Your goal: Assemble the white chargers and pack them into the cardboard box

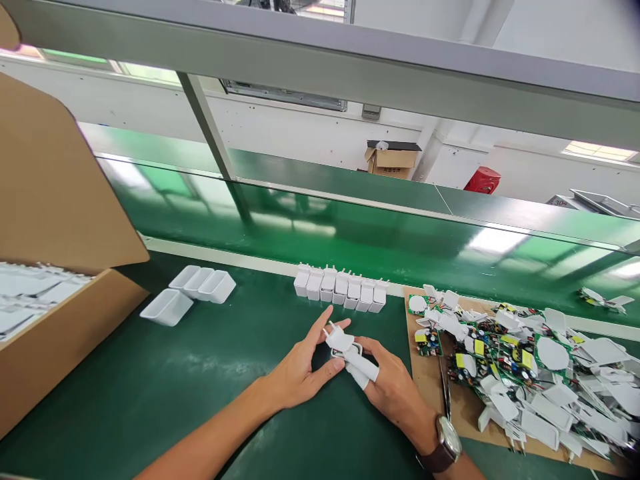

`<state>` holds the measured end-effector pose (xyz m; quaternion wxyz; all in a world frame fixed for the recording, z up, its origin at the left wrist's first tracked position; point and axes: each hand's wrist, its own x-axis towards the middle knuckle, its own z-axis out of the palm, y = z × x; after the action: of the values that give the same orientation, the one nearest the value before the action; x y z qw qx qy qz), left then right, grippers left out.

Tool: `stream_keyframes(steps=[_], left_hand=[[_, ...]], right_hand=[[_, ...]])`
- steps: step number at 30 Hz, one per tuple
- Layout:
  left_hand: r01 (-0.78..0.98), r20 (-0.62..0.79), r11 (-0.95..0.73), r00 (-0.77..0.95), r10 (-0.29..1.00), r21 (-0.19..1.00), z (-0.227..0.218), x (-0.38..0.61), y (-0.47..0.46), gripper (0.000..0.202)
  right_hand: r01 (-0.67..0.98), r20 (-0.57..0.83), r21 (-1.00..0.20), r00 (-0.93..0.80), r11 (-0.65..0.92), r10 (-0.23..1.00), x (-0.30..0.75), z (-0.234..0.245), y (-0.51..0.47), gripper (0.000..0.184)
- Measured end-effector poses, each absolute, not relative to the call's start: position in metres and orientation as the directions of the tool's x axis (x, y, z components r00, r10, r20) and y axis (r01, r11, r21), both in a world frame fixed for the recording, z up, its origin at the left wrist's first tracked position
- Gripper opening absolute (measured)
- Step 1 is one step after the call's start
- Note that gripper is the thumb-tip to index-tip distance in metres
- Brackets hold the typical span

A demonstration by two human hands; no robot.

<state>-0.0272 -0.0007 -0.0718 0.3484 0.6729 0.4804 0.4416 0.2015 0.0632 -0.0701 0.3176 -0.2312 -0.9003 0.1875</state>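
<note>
Between my hands is a white plug adapter [341, 340], its pins pointing up and to the left and its housing end partly open. My right hand [395, 383] grips it from the right, with white coverings on some fingertips and a watch on the wrist. From the left, my left hand [305, 363] curves around it, thumb tip against the housing and index finger stretched past the pins. Part of the adapter is hidden by my fingers. Just behind my hands stands a row of white plug adapters [341, 288], pins up.
Several white empty housings [167, 307] lie left on the green table [240, 407]. An open cardboard box [65, 350] of white parts stands at far left. Circuit boards with white covers [505, 353] pile on cardboard at right, beside tweezers [445, 387]. A metal beam [320, 50] crosses overhead.
</note>
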Motion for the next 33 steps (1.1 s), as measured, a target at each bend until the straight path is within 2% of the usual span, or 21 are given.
stream_keyframes(steps=[3,6,9,13,16,18,22,27,33], left_hand=[[0.346,0.293,-0.323,0.138,0.946,0.881,-0.071,-0.026,-0.001,0.089],[0.36,0.319,-0.344,0.128,0.939,0.867,-0.07,-0.024,-0.001,0.088],[0.365,0.328,-0.357,0.141,0.934,0.86,-0.07,-0.023,-0.001,0.096],[0.375,0.362,-0.379,0.118,0.925,0.846,-0.073,-0.028,0.0,0.105],[0.429,0.426,-0.421,0.091,0.9,0.799,-0.073,-0.029,0.001,0.109],[0.486,0.488,-0.472,0.103,0.867,0.735,-0.072,-0.028,0.003,0.096],[0.536,0.572,-0.52,0.083,0.816,0.664,-0.071,-0.024,0.005,0.049],[0.532,0.531,-0.471,0.047,0.846,0.704,-0.072,-0.025,0.006,0.04],[0.539,0.493,-0.434,0.039,0.869,0.722,-0.077,-0.028,0.006,0.037]], right_hand=[[0.291,0.511,-0.506,-0.658,0.812,0.554,0.199,-0.069,0.062,0.041],[0.28,0.517,-0.48,-0.675,0.832,0.526,0.193,-0.064,0.061,0.04],[0.244,0.532,-0.456,-0.696,0.856,0.482,0.189,-0.055,0.063,0.037],[0.204,0.601,-0.468,-0.639,0.86,0.48,0.186,-0.043,0.066,0.034],[0.215,0.563,-0.487,-0.663,0.846,0.493,0.186,-0.045,0.067,0.034],[0.218,0.535,-0.492,-0.687,0.843,0.491,0.186,-0.05,0.067,0.035],[0.277,0.531,-0.452,-0.68,0.848,0.506,0.187,-0.061,0.065,0.045],[0.336,0.529,-0.37,-0.69,0.866,0.494,0.188,-0.065,0.061,0.053],[0.373,0.47,-0.429,-0.685,0.823,0.556,0.186,-0.058,0.057,0.046]])
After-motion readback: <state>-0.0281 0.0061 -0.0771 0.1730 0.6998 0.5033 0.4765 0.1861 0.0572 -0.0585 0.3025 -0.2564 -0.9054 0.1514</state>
